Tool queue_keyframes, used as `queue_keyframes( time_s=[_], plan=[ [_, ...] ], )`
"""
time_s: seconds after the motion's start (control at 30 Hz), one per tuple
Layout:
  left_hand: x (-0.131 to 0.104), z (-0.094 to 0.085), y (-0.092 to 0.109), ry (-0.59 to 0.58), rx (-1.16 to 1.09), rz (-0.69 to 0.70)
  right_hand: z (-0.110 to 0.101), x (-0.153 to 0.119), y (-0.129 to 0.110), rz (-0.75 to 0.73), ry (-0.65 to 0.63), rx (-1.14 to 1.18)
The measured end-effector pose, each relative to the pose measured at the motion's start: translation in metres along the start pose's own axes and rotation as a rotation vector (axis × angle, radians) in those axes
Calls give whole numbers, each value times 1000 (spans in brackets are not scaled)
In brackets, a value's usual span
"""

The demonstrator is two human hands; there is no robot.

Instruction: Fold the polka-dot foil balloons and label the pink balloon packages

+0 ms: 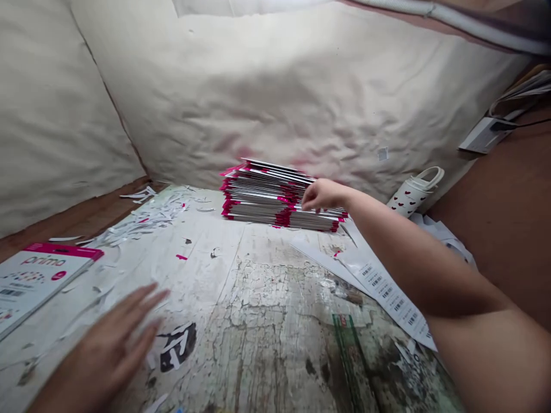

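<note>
At the back of the worn table (258, 292) lies a tall stack of flat white packs with pink edges (267, 195). My right hand (321, 196) is in front of the stack's right part, fingers curled down; whether it touches or holds a pack is hidden. My left hand (118, 338), somewhat blurred, is over the table at the lower left, fingers spread, holding nothing. Left of it are white packs with a pink band and "prima" lettering (43, 275).
White paper strips (150, 221) litter the back left. Barcode label sheets (383, 287) lie under my right forearm. A green ruler (348, 355) is at the front, a white heart-patterned container (408, 198) at the back right. A cloth-like wall rises behind.
</note>
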State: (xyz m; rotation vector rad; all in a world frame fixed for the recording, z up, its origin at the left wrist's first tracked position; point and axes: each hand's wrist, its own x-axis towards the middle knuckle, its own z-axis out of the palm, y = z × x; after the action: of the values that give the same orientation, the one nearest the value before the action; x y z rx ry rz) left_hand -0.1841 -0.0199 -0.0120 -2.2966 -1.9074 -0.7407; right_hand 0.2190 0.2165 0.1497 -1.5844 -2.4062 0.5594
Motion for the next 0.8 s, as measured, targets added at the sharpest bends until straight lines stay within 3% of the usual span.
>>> queue_keyframes(
  time_s=[0.07, 0.13, 0.23, 0.33, 0.57, 0.7, 0.8],
  plan=[
    [-4, 12, 50, -64, -85, 83, 15, -10, 16, 75, -165, -45],
    [-5, 19, 80, -91, -145, 176, 46, -34, 36, 137, -191, -77],
    [-3, 23, 98, -117, -184, 275, 98, -76, 64, 185, -74, -82],
    [-1, 21, 102, -137, -174, 305, 131, -101, 83, 216, 69, -40],
    [14, 9, 131, -236, -192, 308, 147, -102, 98, 257, 272, 92],
    [63, 18, 165, -363, -194, 375, 154, -107, 98, 202, 318, 110],
    [116, 47, 192, -385, -125, 454, 156, -112, 97, 125, 314, 84]
  ],
)
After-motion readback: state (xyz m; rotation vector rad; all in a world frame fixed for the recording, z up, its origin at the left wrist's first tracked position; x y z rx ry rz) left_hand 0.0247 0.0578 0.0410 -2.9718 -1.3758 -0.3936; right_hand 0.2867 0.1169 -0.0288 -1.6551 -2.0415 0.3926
